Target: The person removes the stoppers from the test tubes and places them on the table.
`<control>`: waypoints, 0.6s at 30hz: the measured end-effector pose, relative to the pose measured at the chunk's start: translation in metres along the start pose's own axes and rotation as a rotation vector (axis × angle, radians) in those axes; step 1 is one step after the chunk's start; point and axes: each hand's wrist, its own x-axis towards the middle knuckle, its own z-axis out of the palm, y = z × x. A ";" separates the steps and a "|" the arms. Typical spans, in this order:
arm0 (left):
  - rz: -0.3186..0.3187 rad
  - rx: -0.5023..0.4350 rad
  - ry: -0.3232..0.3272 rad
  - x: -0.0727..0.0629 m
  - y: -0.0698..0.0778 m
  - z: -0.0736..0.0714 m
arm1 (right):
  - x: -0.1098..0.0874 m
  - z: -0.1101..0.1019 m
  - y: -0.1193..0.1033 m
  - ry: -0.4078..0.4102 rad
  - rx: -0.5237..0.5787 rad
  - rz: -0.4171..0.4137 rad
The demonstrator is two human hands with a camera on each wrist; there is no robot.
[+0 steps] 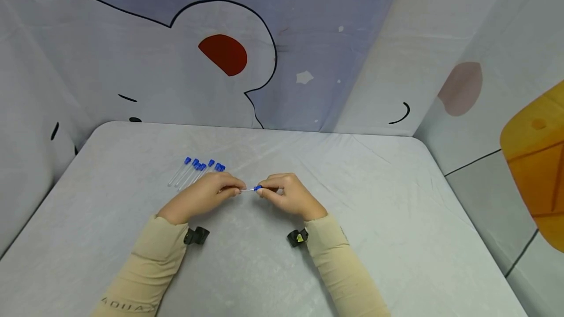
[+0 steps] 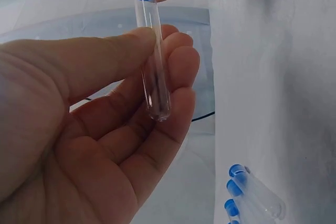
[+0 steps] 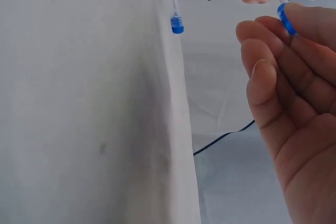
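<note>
Both hands meet over the middle of the table on one clear test tube (image 2: 152, 85) with a blue cap (image 1: 257, 188). My left hand (image 1: 211, 192) pinches the tube's body between thumb and fingers; its rounded end shows against the fingers in the left wrist view. On the right, my hand (image 1: 292, 194) pinches the cap (image 3: 286, 19) between thumb and forefinger, the other fingers loosely bent. The cap sits at the tube's mouth, and the tube looks empty. Several more capped test tubes (image 1: 178, 172) lie beyond the left hand, partly hidden by it.
A pale cloth covers the table (image 1: 396, 219). Printed fabric walls (image 1: 308, 38) rise behind it and at both sides. Each wrist carries a small black camera, one on the left (image 1: 197, 236) and one on the right (image 1: 297, 237).
</note>
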 end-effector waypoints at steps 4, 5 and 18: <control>-0.013 0.001 -0.002 0.001 0.001 0.000 | 0.001 0.001 0.000 0.008 -0.025 -0.016; -0.018 -0.001 -0.002 0.001 0.001 0.000 | 0.001 0.001 0.000 0.014 -0.033 -0.018; -0.051 -0.018 0.025 -0.002 0.002 -0.001 | 0.001 0.003 0.001 0.105 -0.020 0.060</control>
